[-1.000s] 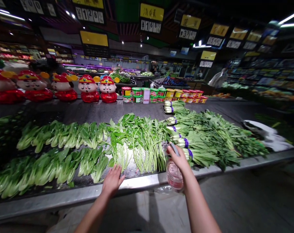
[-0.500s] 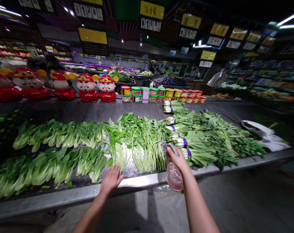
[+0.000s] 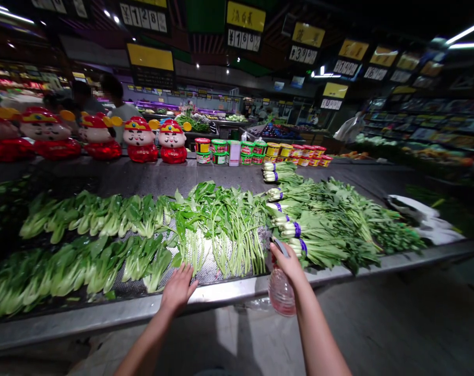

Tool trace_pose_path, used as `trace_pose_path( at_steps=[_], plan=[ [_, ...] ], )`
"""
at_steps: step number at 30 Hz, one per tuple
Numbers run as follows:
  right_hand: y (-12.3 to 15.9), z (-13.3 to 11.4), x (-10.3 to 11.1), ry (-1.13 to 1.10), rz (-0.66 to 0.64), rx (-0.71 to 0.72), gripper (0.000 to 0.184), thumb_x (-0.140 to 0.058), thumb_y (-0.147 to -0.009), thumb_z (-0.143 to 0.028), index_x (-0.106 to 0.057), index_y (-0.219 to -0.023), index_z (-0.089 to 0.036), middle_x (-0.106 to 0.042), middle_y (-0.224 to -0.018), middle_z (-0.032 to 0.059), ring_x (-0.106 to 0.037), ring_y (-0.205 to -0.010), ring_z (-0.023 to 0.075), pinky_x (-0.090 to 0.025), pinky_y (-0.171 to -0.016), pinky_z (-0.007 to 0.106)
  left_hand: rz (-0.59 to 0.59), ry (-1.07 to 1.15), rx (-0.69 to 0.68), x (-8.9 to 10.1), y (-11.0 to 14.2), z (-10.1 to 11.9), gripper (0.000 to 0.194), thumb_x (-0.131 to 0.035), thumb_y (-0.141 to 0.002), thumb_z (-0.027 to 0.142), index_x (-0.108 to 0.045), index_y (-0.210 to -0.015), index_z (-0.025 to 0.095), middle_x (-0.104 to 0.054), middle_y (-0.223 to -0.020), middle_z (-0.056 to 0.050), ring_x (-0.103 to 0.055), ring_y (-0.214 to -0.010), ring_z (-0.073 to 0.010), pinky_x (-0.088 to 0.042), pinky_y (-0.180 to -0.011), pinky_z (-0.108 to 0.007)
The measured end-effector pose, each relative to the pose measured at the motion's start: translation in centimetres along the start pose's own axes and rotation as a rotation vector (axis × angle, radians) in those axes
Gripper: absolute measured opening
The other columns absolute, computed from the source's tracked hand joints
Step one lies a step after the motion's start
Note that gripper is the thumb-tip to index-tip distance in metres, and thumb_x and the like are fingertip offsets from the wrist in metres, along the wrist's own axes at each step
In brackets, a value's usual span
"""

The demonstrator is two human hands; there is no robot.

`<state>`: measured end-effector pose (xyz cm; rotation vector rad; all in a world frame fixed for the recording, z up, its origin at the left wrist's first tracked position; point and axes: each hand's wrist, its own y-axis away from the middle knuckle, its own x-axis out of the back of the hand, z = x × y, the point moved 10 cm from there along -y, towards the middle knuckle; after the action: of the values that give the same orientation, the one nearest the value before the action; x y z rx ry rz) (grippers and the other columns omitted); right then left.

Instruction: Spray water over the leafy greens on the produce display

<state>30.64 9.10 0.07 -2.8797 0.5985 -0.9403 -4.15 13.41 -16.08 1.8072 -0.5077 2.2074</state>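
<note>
My right hand [image 3: 289, 261] is wrapped round the top of a spray bottle [image 3: 282, 291] with a clear pinkish body and a grey head. The bottle hangs upright at the front edge of the vegetable stand. My left hand [image 3: 178, 286] rests with its fingers stretched out on the stand's metal edge [image 3: 229, 291], by the cut ends of loose leafy stems [image 3: 237, 230]. Two rows of bok choy [image 3: 104, 263] lie left of the stems. To the right are bundles of greens [image 3: 319, 230], several tied with purple bands.
Red figurine jars [image 3: 173, 142] and stacked tubs [image 3: 248, 151] line the back ledge. A white cloth or bag [image 3: 425, 219] lies at the right end. Price signs [image 3: 245, 26] hang overhead. Two people [image 3: 114, 99] stand behind the figurines at the left.
The spray bottle and my right hand have dropped slightly. My left hand stays in place. Behind the figurines, people have come more into view.
</note>
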Motion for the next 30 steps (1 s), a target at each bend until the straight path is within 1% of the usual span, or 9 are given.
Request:
trace_pose_path(
  at_steps=[5,7,10,12,14,20,25,28,30],
  plan=[
    [0.9,0.2,0.0,-0.040,-0.040,-0.020,0.038,-0.047,-0.078,-0.055,-0.056,-0.064,-0.021,-0.059,-0.062,0.0032,-0.058,-0.061,0.0197,-0.046,-0.060,0.031,0.006,-0.004,0.000,0.4,0.1,0.2,0.052,-0.035,-0.089,0.047,-0.052,-0.127,0.016,-0.048,-0.136,-0.010,-0.035,-0.132,-0.0264,-0.029,-0.109,-0.046],
    [1.3,-0.1,0.3,-0.051,-0.042,-0.028,0.037,-0.048,-0.078,-0.055,-0.058,-0.069,-0.020,-0.063,-0.067,0.0045,-0.060,-0.065,0.0209,-0.047,-0.062,0.032,-0.004,-0.008,0.003,0.5,0.1,0.3,0.053,-0.034,-0.089,0.047,-0.052,-0.127,0.015,-0.048,-0.136,-0.011,-0.035,-0.132,-0.0266,-0.029,-0.109,-0.046],
    [1.8,-0.3,0.9,-0.067,-0.013,-0.027,0.038,-0.050,-0.076,-0.056,-0.063,-0.078,-0.020,-0.067,-0.076,0.0062,-0.062,-0.075,0.0230,-0.049,-0.069,0.034,-0.021,-0.016,0.010,0.6,0.1,0.3,0.054,-0.033,-0.089,0.047,-0.051,-0.128,0.014,-0.047,-0.137,-0.011,-0.035,-0.132,-0.0265,-0.029,-0.110,-0.046],
    [2.0,-0.3,1.1,-0.075,-0.010,-0.008,0.039,-0.051,-0.076,-0.056,-0.063,-0.077,-0.019,-0.068,-0.078,0.0069,-0.063,-0.079,0.0234,-0.049,-0.076,0.035,-0.025,-0.019,0.009,0.5,0.1,0.4,0.055,-0.033,-0.089,0.047,-0.050,-0.128,0.013,-0.046,-0.138,-0.011,-0.034,-0.132,-0.0265,-0.028,-0.110,-0.045],
    [2.3,-0.2,1.0,-0.088,-0.015,0.006,0.039,-0.049,-0.078,-0.056,-0.064,-0.076,-0.019,-0.068,-0.078,0.0070,-0.063,-0.080,0.0229,-0.048,-0.078,0.034,-0.023,-0.020,0.005,0.5,0.1,0.4,0.055,-0.033,-0.089,0.047,-0.050,-0.128,0.012,-0.045,-0.138,-0.011,-0.033,-0.133,-0.0266,-0.028,-0.110,-0.045],
    [3.4,0.7,0.5,-0.072,-0.005,-0.008,0.042,-0.046,-0.080,-0.056,-0.062,-0.074,-0.019,-0.067,-0.077,0.0071,-0.062,-0.075,0.0220,-0.049,-0.066,0.032,-0.008,-0.023,0.002,0.7,0.1,0.5,0.053,-0.035,-0.089,0.046,-0.051,-0.127,0.012,-0.047,-0.137,-0.011,-0.034,-0.132,-0.0267,-0.028,-0.110,-0.045],
    [4.4,2.7,-1.1,-0.085,-0.066,-0.122,0.043,-0.045,-0.078,-0.060,-0.056,-0.068,-0.020,-0.058,-0.060,0.0025,-0.057,-0.056,0.0189,-0.047,-0.053,0.031,-0.008,-0.039,-0.012,0.6,0.2,0.6,0.054,-0.032,-0.090,0.046,-0.050,-0.128,0.012,-0.047,-0.137,-0.011,-0.034,-0.132,-0.0269,-0.028,-0.110,-0.045],
    [4.9,3.0,-1.4,-0.087,-0.093,-0.134,0.042,-0.045,-0.078,-0.060,-0.053,-0.065,-0.021,-0.053,-0.053,0.0003,-0.054,-0.051,0.0176,-0.046,-0.051,0.031,-0.004,-0.046,-0.013,0.4,0.2,0.5,0.054,-0.031,-0.090,0.046,-0.050,-0.128,0.013,-0.047,-0.137,-0.011,-0.034,-0.132,-0.0262,-0.027,-0.111,-0.044],
    [5.2,2.7,-1.1,-0.090,-0.101,-0.125,0.041,-0.046,-0.079,-0.059,-0.053,-0.065,-0.021,-0.054,-0.054,0.0009,-0.055,-0.053,0.0177,-0.046,-0.051,0.031,-0.007,-0.046,-0.010,0.3,0.2,0.5,0.054,-0.031,-0.090,0.046,-0.051,-0.127,0.013,-0.048,-0.137,-0.011,-0.035,-0.132,-0.0260,-0.026,-0.111,-0.043]
  ],
)
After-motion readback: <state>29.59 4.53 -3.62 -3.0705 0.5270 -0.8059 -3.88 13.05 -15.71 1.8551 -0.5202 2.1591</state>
